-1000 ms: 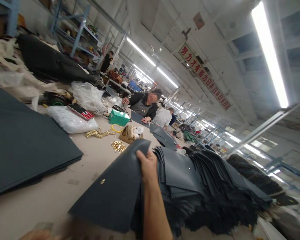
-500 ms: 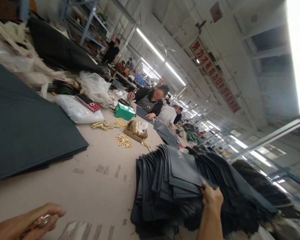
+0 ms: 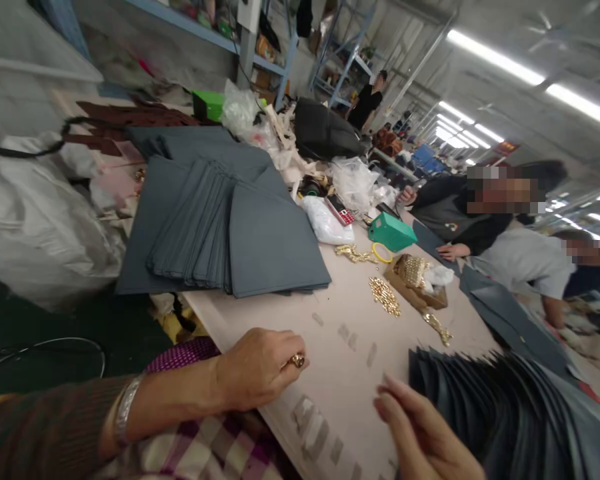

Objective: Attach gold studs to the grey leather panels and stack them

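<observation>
My left hand rests curled on the near edge of the beige table, pinching a small gold metal piece at its fingertips. A silver bracelet sits on that wrist. My right hand hovers low over the table with its fingers stretched toward the left and nothing in them. It is just left of a fanned stack of dark grey leather pieces. Short strips of tape lie on the table between my hands.
A second stack of grey pieces overhangs the table's left edge. Farther back are loose gold fittings, a cardboard box of fittings, a green box and a yellow ring. Two co-workers lean over the right side.
The view has swung left and down. My right hand has let go of the fanned grey stack and drawn back. My left hand has come up onto the table edge.
</observation>
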`<state>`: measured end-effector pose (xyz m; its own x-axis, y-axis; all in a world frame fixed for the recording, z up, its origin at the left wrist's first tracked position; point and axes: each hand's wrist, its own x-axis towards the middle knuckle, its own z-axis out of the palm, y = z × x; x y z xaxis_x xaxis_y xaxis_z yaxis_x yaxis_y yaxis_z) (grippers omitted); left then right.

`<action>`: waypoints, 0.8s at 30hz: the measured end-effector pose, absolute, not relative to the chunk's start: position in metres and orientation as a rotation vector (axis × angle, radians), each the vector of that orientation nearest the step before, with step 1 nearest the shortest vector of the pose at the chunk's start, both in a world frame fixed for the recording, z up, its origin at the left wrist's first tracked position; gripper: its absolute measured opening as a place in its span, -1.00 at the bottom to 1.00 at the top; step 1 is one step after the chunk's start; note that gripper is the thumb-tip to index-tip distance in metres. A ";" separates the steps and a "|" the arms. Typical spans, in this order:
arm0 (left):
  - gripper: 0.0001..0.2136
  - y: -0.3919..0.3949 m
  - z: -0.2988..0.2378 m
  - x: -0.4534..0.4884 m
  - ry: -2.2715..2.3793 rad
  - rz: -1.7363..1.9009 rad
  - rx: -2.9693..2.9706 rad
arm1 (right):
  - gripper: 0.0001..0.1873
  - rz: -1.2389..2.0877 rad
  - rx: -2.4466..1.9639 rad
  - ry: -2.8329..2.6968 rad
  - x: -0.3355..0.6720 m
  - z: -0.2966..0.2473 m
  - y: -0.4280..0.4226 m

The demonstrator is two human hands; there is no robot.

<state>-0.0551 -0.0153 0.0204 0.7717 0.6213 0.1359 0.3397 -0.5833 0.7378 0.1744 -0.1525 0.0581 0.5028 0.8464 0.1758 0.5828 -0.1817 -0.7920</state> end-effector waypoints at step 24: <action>-0.78 -0.001 0.002 -0.118 1.113 0.545 1.355 | -0.84 0.152 -1.326 -1.978 0.066 0.031 0.051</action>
<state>-0.1180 -0.0009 0.0017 0.4255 0.8507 -0.3086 0.2781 0.2016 0.9392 0.0657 0.0510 0.0308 -0.1941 0.8395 0.5075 0.7523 0.4594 -0.4723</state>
